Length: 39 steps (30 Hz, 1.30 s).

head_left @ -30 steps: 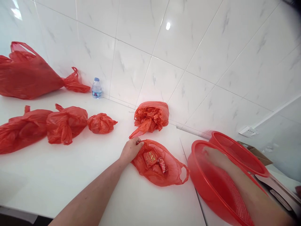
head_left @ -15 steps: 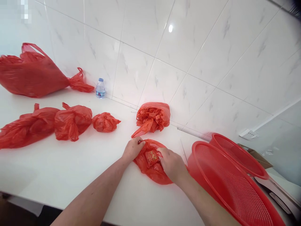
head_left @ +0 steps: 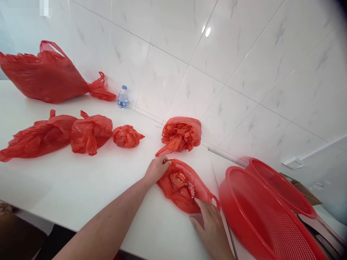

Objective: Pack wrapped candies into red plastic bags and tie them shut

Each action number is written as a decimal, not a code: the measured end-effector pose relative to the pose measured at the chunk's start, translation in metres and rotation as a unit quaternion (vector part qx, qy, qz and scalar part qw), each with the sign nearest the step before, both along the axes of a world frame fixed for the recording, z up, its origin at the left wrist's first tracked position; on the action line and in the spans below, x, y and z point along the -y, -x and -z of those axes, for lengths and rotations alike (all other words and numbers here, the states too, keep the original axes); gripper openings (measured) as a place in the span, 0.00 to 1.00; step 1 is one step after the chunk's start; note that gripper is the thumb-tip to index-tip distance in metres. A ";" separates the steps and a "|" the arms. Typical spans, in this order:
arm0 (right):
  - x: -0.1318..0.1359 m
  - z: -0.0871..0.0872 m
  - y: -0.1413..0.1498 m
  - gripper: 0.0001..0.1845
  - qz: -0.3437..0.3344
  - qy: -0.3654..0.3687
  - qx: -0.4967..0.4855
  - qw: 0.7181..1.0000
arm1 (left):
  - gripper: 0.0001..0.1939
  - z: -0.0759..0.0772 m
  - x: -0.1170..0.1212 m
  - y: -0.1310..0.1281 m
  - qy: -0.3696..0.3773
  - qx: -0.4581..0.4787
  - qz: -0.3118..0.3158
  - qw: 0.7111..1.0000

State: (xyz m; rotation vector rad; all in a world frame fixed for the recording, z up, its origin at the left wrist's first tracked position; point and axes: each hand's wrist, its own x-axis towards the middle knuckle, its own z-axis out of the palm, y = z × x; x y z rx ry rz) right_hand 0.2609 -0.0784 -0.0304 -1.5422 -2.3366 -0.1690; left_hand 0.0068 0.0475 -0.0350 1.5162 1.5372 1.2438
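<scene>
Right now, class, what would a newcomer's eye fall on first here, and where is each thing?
Probably the open red bag in the middle foreground, with wrapped packets inside, the left hand holding its left edge and the right hand at its near right side. Next come the large red perforated basket at the right and the bulging red bag at the back left.

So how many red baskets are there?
2. The front basket is just to the right of the right hand; the back basket is behind it, nearer the wall. Others could be hidden, stacked underneath.
</scene>
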 end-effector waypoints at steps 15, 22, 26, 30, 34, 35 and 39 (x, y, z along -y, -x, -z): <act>0.037 0.001 0.002 0.19 0.076 -0.101 -0.254 0.959 | 0.11 -0.001 0.002 0.001 -0.004 0.021 -0.005 1.000; 0.048 0.018 0.012 0.36 0.229 0.025 -0.499 0.835 | 0.14 -0.005 0.003 0.002 0.002 0.108 0.025 0.994; 0.038 0.000 0.023 0.30 0.180 0.081 -0.562 0.803 | 0.22 -0.013 0.006 0.008 0.029 0.384 0.125 0.914; 0.007 -0.008 0.023 0.26 0.141 0.165 -0.621 0.753 | 0.25 -0.019 0.010 0.014 0.041 0.477 0.218 0.850; -0.036 -0.028 0.019 0.20 0.110 0.229 -0.700 0.667 | 0.33 -0.018 0.011 0.014 0.085 0.460 0.244 0.849; -0.046 -0.039 0.019 0.19 0.098 0.223 -0.715 0.656 | 0.34 -0.017 0.010 0.015 0.094 0.462 0.238 0.849; -0.060 -0.096 0.021 0.16 -0.005 0.115 -0.748 0.654 | 0.30 -0.013 0.002 0.022 0.066 0.512 0.175 0.838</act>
